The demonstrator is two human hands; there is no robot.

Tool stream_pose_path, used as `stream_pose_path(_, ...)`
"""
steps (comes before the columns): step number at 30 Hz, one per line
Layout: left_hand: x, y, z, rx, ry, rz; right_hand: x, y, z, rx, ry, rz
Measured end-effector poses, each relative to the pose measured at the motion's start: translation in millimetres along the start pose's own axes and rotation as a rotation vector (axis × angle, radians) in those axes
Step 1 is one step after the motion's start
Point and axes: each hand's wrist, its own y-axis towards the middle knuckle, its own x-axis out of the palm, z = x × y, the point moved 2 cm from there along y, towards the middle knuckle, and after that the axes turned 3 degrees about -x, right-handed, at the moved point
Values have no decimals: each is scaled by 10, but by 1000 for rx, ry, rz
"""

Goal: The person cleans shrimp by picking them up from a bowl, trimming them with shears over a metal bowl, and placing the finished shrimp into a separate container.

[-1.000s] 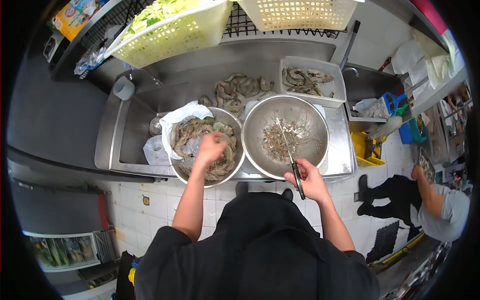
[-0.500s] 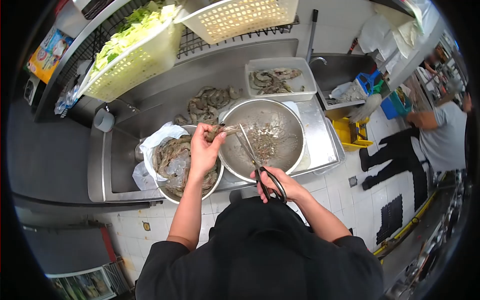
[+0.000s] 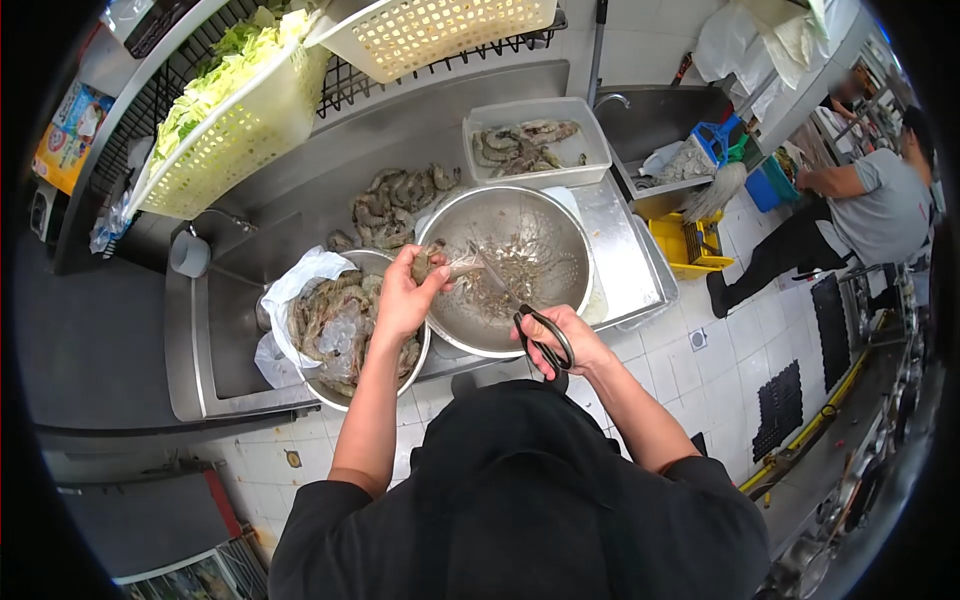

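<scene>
My left hand point(image 3: 405, 298) is closed on a raw shrimp point(image 3: 461, 267), whose pale end points right over the metal colander point(image 3: 577, 248). In my right hand point(image 3: 568, 342) are black-handled scissors point(image 3: 543, 335), fingers wrapped through the handles. The blade tips are right at the shrimp's pale end. Small shrimp trimmings point(image 3: 508, 280) lie scattered inside the colander. Below my left forearm stands a bowl point(image 3: 424, 352) heaped with whole shrimp point(image 3: 318, 325), with clear plastic on top. More shrimp point(image 3: 388, 208) lie piled on the steel counter behind.
A plastic container point(image 3: 597, 160) with several shrimp stands behind the colander. White baskets point(image 3: 232, 140), one full of chopped greens point(image 3: 215, 85), sit on the rack above. Right of the counter are a yellow mop bucket point(image 3: 685, 245) and, farther off, a person in a grey shirt point(image 3: 880, 210).
The scissor blades, apart earlier, now look closer together by the shrimp. The whole view has shifted slightly. At the right, the other person's body and legs have changed position.
</scene>
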Motion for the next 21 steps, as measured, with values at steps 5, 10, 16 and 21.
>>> stream_pose_path(5, -59, 102, -384, -304, -473, -55, 86, 3, 40, 14, -134, 136)
stream_pose_path(10, 179, 32, -492, -375, -756, 2, 183, -53, 58, -28, -177, 219)
stream_pose_path(16, 633, -110, -400, -391, -705, 40, 266, -1, 87, -94, -386, 287)
stream_pose_path(21, 747, -154, -345, -269, -595, 100, 256, -1, 51, -171, -648, 356)
